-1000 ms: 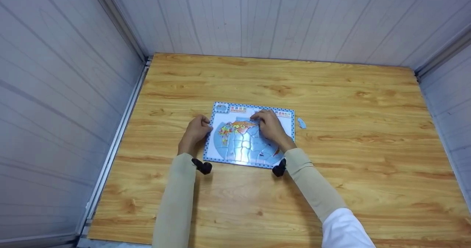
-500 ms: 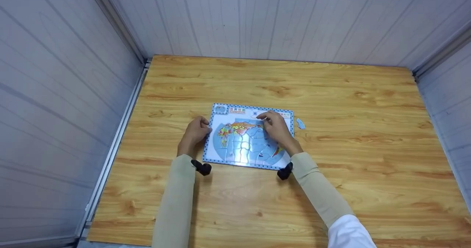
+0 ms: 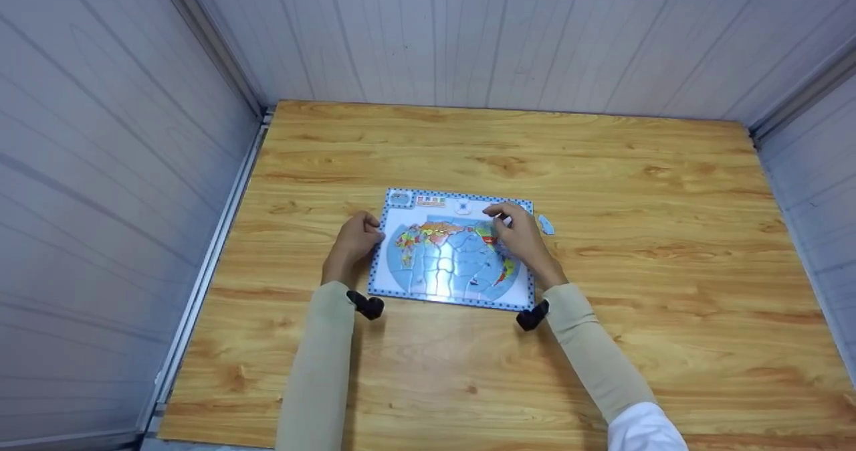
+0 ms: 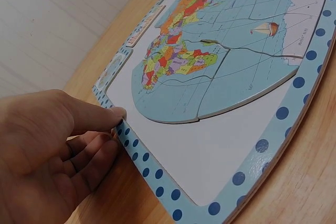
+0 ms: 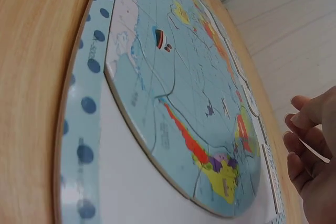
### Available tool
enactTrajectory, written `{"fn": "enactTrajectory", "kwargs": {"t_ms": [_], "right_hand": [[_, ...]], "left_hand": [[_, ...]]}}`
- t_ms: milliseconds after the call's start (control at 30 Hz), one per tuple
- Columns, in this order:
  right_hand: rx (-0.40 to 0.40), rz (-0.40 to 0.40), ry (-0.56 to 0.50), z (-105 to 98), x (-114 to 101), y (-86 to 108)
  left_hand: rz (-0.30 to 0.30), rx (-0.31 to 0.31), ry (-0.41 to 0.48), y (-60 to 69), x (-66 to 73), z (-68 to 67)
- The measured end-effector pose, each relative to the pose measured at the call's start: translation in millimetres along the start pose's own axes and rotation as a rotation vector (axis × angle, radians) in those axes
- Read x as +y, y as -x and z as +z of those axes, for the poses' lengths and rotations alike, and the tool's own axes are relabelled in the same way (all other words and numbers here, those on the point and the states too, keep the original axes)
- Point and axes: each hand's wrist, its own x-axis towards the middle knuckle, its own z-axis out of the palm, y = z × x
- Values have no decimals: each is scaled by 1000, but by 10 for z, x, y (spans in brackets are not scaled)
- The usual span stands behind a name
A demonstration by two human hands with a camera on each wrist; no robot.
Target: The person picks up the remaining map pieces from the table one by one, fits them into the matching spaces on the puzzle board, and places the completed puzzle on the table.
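A world map jigsaw puzzle (image 3: 414,284) with a blue dotted border lies flat on the table. My left hand (image 3: 358,240) pinches its left edge; in the left wrist view the thumb (image 4: 100,116) rests on the border and the other fingers curl at the board's side. Over the upper right of the map is my right hand (image 3: 520,237), its fingers loosely bent. In the right wrist view those fingers (image 5: 307,163) stand apart from the board, with nothing visible between them. A loose blue puzzle piece (image 3: 546,224) lies just beyond the board's right edge.
The wood-grain table (image 3: 669,270) stretches well beyond the board on every side. Pale panel walls (image 3: 428,36) stand at the back, left and right. Each wrist wears a small black camera (image 3: 366,305).
My right hand has slid rightward across the map's top, uncovering more of the map and the compass emblem. The left hand stays at the board's edge. The loose piece has not moved.
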Motion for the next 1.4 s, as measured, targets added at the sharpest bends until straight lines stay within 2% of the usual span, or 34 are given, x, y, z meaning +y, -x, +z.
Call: {"fn": "enactTrajectory", "kwargs": {"t_ms": [233,500,933,1200,1400], "right_hand": [[60,-20,-2,-97,12,51],[89,-6,-22,-184,34,93],[154,28,-38,-334,134,194],[206,69,-40,-405,199,256],[229,88,-14,-436,273,308]], "left_hand": [[73,11,-43,-5,-23,-18],[29,2,2,6,-3,-7],[-1,-6,10,12,6,-17],[64,20,-23,-2,-9,-14],[32,5,-6,13,2,-11]]}}
